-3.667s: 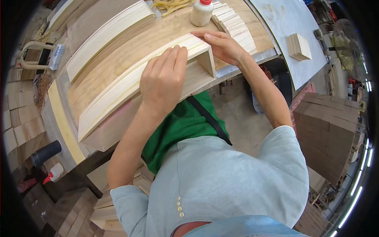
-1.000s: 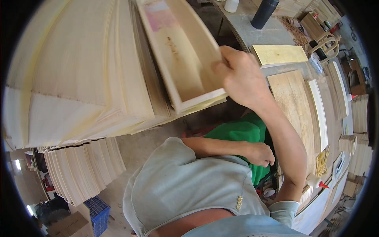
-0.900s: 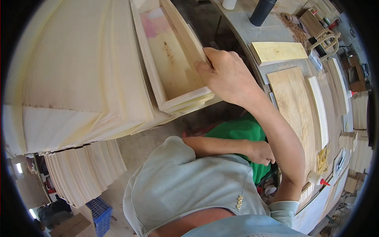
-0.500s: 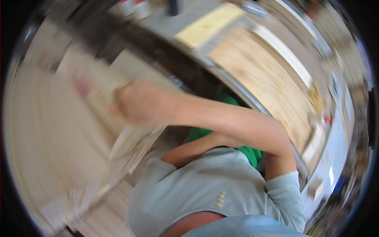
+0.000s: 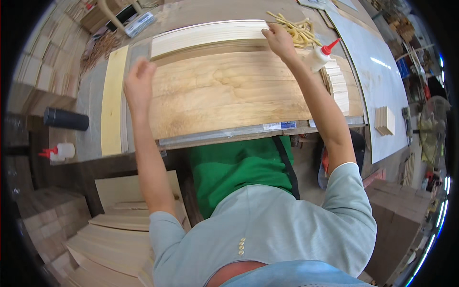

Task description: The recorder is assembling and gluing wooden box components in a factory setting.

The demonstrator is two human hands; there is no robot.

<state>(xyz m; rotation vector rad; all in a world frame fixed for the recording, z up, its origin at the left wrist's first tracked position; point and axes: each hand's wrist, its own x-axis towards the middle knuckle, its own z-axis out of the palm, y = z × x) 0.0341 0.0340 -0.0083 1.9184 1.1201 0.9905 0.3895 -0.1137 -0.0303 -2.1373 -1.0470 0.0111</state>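
Several pale wooden strips [image 5: 210, 31] lie side by side along the far edge of a wide, grained wooden board [image 5: 229, 91] on the workbench. My right hand [image 5: 281, 42] is at the right end of these strips, with thumb and fingers closed on the end of a strip. Over the left edge of the board is my left hand [image 5: 139, 79], smeared by motion; its fingers look bent, and nothing shows in them. Right of the board's middle stands a white glue bottle [image 5: 317, 58] with a red tip, beside a row of short wooden pieces [image 5: 335, 86].
Yellowish bands [image 5: 296, 29] lie beyond my right hand. To the left are a yellow wooden strip [image 5: 114, 103], a dark cylinder [image 5: 67, 119] and another glue bottle [image 5: 63, 151]. Stacked boards [image 5: 114, 234] sit low at left; a small wooden block [image 5: 384, 120] rests at right.
The view has swung from the board stack at left to the bench. My right arm, earlier stretched left over the stack, now reaches the bench's far strips; my left hand has come up over the board.
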